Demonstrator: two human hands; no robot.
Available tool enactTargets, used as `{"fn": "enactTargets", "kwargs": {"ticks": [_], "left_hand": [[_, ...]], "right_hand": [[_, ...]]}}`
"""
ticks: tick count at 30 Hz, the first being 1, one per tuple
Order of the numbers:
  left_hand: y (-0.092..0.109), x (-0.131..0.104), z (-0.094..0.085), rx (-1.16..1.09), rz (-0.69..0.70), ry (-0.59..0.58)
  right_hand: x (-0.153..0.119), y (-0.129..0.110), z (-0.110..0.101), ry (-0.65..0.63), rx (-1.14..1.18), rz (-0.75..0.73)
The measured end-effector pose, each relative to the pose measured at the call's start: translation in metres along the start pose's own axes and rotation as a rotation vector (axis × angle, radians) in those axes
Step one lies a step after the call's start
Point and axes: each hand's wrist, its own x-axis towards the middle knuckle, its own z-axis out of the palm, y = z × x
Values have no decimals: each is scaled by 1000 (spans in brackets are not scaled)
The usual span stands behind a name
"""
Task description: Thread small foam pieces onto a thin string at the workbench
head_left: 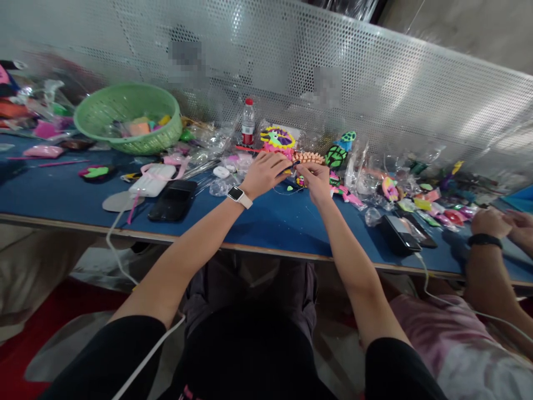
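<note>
My left hand (265, 173), with a watch on its wrist, reaches over the blue table, its fingers bent toward my right hand (315, 179). Between the fingertips of both hands is a small dark piece (295, 164), too small and too covered to name. My right thumb and fingers pinch at its end. Just behind the hands stand a yellow, purple and green clay figure (278, 139) and a tan, ridged clay piece (308, 158). A small round, colourful clay piece (300, 181) shows below the fingers, beside a bit of green clay (290, 189).
At the left are a green basket (164, 136), a white power bank (153, 180) and a black phone (173, 200). A red-capped bottle (248, 123) stands at the back. To the right lie clay bags (422, 204), a black device (400, 234) and another person's hands (491, 223).
</note>
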Motion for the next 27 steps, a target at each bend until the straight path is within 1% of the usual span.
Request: {"fn": "enactTargets", "kwargs": {"ticks": [4,6,9,12,14,18,22,24,27], "left_hand": [[0,0,0,29,56,12],[2,1,0,-12,41,38],[7,4,-1,-167,-26,126],[11,8,-2,-405,-139,193],[12,11,-3,-550,-253,193],[9,17,-3,-811,-543,122],[5,19,-4,-1030,-805,46],[5,19,-4,-1062,-849,18],[7,18,-6,-987,-784,39]], "right_hand": [[-3,-1,2,-29,-37,-76],[-3,-1,1,-38,-35,-138],[-4,0,1,4,-43,-189],[-6,0,3,34,-98,-193],[-8,-2,5,24,-148,-217],[-12,-9,9,-7,-259,-285],[-18,-17,13,-48,-340,-293],[-19,-18,15,-46,-359,-292],[-17,-16,14,-4,-299,-236]]}}
